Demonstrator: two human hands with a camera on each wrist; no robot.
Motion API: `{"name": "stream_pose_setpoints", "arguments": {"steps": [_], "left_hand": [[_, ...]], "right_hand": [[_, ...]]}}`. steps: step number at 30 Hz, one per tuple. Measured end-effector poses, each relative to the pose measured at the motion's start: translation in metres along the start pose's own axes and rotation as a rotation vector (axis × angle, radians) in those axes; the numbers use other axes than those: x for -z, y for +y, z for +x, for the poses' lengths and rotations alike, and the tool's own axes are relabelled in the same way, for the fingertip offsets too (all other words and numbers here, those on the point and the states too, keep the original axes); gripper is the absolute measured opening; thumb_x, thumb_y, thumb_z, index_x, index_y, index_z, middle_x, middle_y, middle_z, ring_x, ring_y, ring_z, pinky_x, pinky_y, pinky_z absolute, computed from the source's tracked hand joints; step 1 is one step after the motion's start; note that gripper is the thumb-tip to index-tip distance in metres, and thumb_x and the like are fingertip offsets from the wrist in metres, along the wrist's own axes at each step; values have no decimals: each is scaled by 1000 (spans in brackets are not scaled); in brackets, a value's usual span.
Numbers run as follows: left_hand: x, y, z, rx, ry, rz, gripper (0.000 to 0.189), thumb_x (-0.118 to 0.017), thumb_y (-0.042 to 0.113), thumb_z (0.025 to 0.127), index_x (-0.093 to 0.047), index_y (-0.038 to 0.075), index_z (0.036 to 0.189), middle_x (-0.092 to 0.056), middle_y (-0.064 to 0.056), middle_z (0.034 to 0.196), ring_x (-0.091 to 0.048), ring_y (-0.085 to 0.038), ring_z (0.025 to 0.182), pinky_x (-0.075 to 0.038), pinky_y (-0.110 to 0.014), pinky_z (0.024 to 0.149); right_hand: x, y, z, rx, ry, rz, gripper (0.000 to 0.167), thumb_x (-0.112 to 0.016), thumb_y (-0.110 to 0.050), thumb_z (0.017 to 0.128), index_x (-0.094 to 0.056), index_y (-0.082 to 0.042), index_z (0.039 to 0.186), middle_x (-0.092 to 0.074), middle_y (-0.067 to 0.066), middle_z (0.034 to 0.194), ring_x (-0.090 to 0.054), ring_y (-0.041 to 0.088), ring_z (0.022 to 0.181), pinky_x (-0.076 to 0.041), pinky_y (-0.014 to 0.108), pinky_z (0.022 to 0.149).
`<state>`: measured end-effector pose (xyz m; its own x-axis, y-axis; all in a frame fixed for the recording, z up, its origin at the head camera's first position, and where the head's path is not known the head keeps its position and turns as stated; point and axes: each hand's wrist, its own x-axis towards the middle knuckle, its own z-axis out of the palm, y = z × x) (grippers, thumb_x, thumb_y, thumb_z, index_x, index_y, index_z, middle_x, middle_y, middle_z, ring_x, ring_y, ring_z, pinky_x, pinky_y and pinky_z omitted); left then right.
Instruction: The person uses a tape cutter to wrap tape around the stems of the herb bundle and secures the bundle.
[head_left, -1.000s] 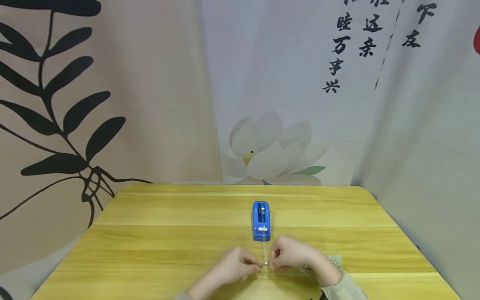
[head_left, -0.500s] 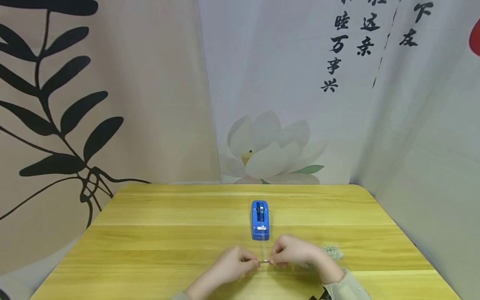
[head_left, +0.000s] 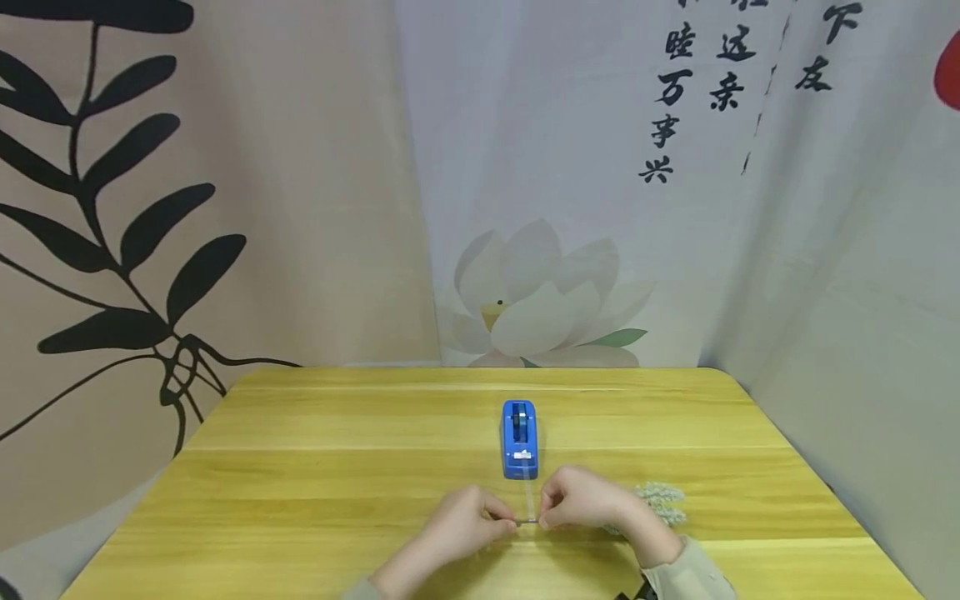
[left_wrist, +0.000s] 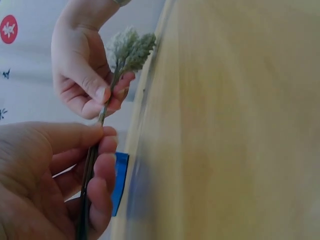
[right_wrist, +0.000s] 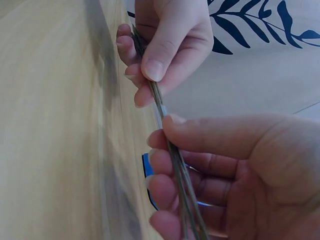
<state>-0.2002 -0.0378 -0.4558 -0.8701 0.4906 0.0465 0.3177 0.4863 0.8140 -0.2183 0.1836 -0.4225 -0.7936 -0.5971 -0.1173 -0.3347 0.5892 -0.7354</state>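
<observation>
A small bunch of flowers with pale green heads (head_left: 663, 498) and thin stems (right_wrist: 176, 155) lies sideways across both hands. My left hand (head_left: 467, 527) pinches the stems between thumb and fingertips toward their lower ends. With thumb and fingers, my right hand (head_left: 581, 500) grips them closer to the heads. A strip of clear tape (head_left: 529, 498) runs from the blue tape dispenser (head_left: 520, 462) to the short bare stretch of stem between the hands. In the head view the right forearm partly hides the bunch.
The dispenser stands on the wooden table (head_left: 337, 467) just beyond the hands. Behind the table's far edge hangs a curtain (head_left: 337, 208) printed with leaves, a lotus and writing.
Both hands have edged slightly toward the dispenser, still holding the stems. The flower heads beyond the right forearm have turned and show differently, as the bunch rotates.
</observation>
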Motion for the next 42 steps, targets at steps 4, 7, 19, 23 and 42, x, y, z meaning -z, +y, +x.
{"name": "stream_pose_setpoints", "arguments": {"steps": [4, 7, 19, 23, 42], "left_hand": [[6, 0, 3, -10, -71, 20, 9, -69, 16, 87, -76, 11, 86, -66, 6, 68, -51, -5, 46, -43, -20, 45], [10, 2, 6, 2, -150, 15, 15, -62, 18, 92, -75, 10, 89, -63, 4, 64, -47, -5, 43, -39, -19, 41], [18, 1, 13, -103, -257, 48, 17, -59, 10, 92, -76, 10, 95, -60, 4, 61, -40, -1, 43, -32, -14, 39], [15, 0, 14, -109, -234, 70, 16, -62, 10, 91, -77, 11, 97, -61, 7, 62, -41, 0, 44, -34, -15, 40], [11, 5, 12, -71, -118, 122, 12, -72, 11, 84, -79, 15, 92, -70, 10, 83, -42, -1, 48, -38, -19, 47]], "right_hand": [[-2, 0, 2, 17, 14, -12, 11, -73, -6, 77, -66, -11, 71, -60, -9, 67, -47, 4, 56, -41, 20, 52], [-2, 1, 1, 16, 16, -23, 12, -73, -5, 77, -65, -10, 71, -60, -9, 68, -50, 5, 56, -43, 22, 51], [3, 3, 1, -13, -38, 41, 16, -63, -8, 89, -66, -5, 73, -62, 1, 64, -53, 10, 52, -42, 19, 48], [6, 6, 0, -7, -31, 27, 21, -62, -9, 91, -69, -2, 73, -62, 2, 62, -49, 7, 50, -39, 18, 47], [5, 6, 1, 6, 37, -91, 9, -73, -8, 80, -71, -11, 71, -60, -11, 65, -48, 4, 56, -43, 23, 54]]}}
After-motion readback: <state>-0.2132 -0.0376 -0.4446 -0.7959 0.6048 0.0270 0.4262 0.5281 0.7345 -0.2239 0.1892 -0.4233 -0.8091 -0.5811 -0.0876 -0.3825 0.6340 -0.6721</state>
